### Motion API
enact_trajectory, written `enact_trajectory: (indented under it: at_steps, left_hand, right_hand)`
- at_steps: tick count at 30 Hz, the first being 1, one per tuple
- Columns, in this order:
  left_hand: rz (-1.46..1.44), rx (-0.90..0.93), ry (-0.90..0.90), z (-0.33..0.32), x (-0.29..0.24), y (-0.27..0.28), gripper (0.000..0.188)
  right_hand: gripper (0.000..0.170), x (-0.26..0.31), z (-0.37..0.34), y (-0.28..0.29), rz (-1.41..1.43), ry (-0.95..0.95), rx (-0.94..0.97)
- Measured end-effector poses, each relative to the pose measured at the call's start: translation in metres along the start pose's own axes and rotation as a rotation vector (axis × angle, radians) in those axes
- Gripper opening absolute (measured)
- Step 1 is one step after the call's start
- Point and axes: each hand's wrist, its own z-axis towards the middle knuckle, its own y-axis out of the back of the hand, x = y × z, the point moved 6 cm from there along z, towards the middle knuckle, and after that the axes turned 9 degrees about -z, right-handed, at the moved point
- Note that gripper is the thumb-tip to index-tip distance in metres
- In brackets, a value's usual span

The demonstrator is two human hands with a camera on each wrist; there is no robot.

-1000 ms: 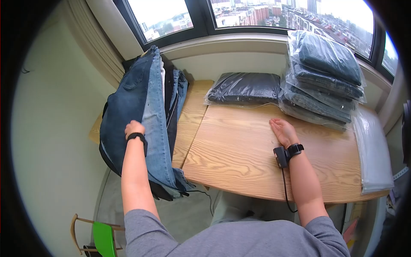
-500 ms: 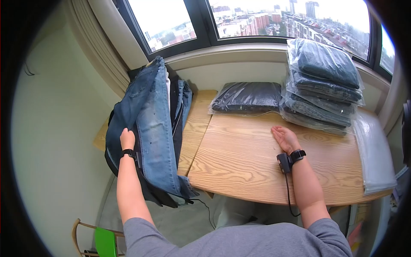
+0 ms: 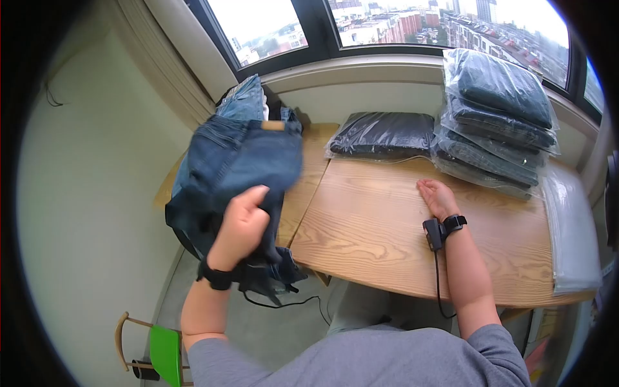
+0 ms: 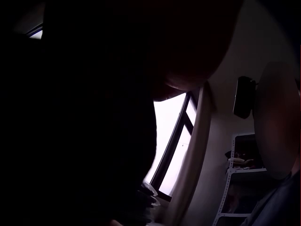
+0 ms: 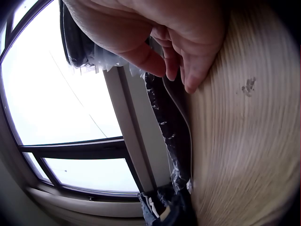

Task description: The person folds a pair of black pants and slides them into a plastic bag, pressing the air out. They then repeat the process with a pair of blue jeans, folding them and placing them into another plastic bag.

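Note:
My left hand (image 3: 244, 222) grips a pair of dark blue jeans (image 3: 255, 155) and holds them up over a pile of jeans (image 3: 244, 102) at the table's left end. A tan waistband patch shows at the top of the held pair, and its lower part hangs in loose folds. In the left wrist view, dark cloth and the hand fill most of the picture. My right hand (image 3: 440, 198) rests on its side on the wooden table (image 3: 387, 219), fingers relaxed and slightly bent. Nothing is in it, as the right wrist view also shows.
A bagged dark garment (image 3: 383, 134) lies at the table's back edge. Beside it rises a stack of folded jeans in clear bags (image 3: 496, 122). Flat clear bags (image 3: 570, 226) lie along the right edge. A green chair (image 3: 166, 348) stands at lower left.
My left hand has lifted the dark jeans off the top of the pile and brought them right and toward me. The right hand stays in place on the table.

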Motion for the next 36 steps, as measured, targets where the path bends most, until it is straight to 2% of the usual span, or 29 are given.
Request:
enact_trajectory:
  at_steps: [1, 3, 5, 6, 8, 11, 12, 14, 15, 17, 19, 23, 25, 27, 28, 29, 31, 32, 33, 35, 36]
  left_hand:
    - [0.006, 0.103, -0.032, -0.006, 0.003, -0.017, 0.031]
    - [0.013, 0.272, 0.056, -0.011, 0.027, -0.042, 0.024]
    - [-0.080, 0.344, 0.281, -0.020, 0.095, -0.054, 0.023]
    - [-0.080, 0.344, 0.283, -0.025, 0.114, -0.056, 0.023]
    - [-0.136, 0.347, 0.423, -0.034, 0.141, -0.054, 0.022]
    - [-0.154, 0.332, 0.404, -0.024, 0.149, -0.025, 0.032]
    - [-0.211, 0.272, 0.436, -0.013, 0.138, -0.006, 0.045]
    - [-0.305, 0.057, 0.448, 0.006, 0.138, 0.042, 0.047]
    - [-0.279, -0.046, 0.435, 0.016, 0.142, 0.067, 0.046]
    - [-0.052, -0.170, 0.382, 0.033, 0.161, 0.110, 0.042]
    - [-0.100, -0.204, 0.456, 0.041, 0.175, 0.120, 0.040]
    - [-0.106, -0.054, 0.366, 0.053, 0.166, 0.061, 0.036]
    - [-0.171, 0.071, 0.330, 0.056, 0.179, 0.030, 0.037]
    - [-0.142, 0.153, 0.353, 0.055, 0.180, 0.005, 0.040]
    - [-0.115, 0.185, 0.382, 0.054, 0.181, -0.004, 0.043]
    - [-0.089, 0.217, 0.411, 0.052, 0.180, -0.010, 0.047]
    - [-0.035, 0.245, 0.425, 0.049, 0.178, -0.013, 0.052]
    - [0.017, 0.280, 0.436, 0.047, 0.177, -0.015, 0.057]
    - [0.017, 0.278, 0.438, 0.047, 0.169, -0.015, 0.057]
    - [0.124, 0.237, 0.439, 0.048, 0.152, -0.007, 0.071]
    - [0.137, 0.259, 0.428, 0.050, 0.149, -0.004, 0.080]
  right_hand:
    - [0.017, 0.000, 0.001, 0.001, -0.001, 0.012, -0.003]
    - [0.018, 0.001, -0.002, -0.002, 0.008, -0.011, 0.008]
    - [0.019, 0.003, -0.004, -0.002, -0.010, 0.000, -0.016]
    - [0.019, 0.003, -0.004, -0.003, -0.010, -0.002, -0.016]
    - [0.019, 0.003, -0.004, -0.003, 0.012, 0.002, -0.016]
    - [0.018, 0.002, -0.002, -0.001, 0.012, -0.001, -0.003]
    - [0.018, 0.001, -0.002, -0.001, 0.009, -0.001, -0.007]
    - [0.018, 0.000, -0.003, -0.003, -0.007, 0.034, -0.041]
    - [0.018, 0.000, -0.008, -0.011, -0.012, 0.036, -0.045]
    - [0.016, -0.009, -0.028, -0.040, -0.069, -0.009, -0.041]
    - [0.014, -0.031, -0.039, -0.081, -0.165, -0.093, 0.222]
    - [0.014, -0.088, -0.057, -0.169, -0.267, -0.330, 0.257]
    - [0.015, -0.108, -0.049, -0.206, -0.432, -0.268, 0.279]
    - [0.017, -0.115, -0.044, -0.238, -0.541, -0.309, 0.313]
    - [0.017, -0.114, -0.048, -0.246, -0.632, -0.362, 0.254]
    - [0.017, -0.108, -0.059, -0.259, -0.634, -0.366, 0.262]
    - [0.020, -0.103, -0.074, -0.277, -0.456, -0.427, 0.252]
    - [0.039, -0.125, -0.055, -0.282, -0.395, -0.359, 0.386]
    - [0.039, -0.129, -0.060, -0.287, -0.396, -0.361, 0.388]
    - [0.062, -0.122, -0.078, -0.316, -0.231, -0.043, 0.594]
    - [0.067, -0.118, -0.093, -0.324, -0.379, 0.083, 0.612]
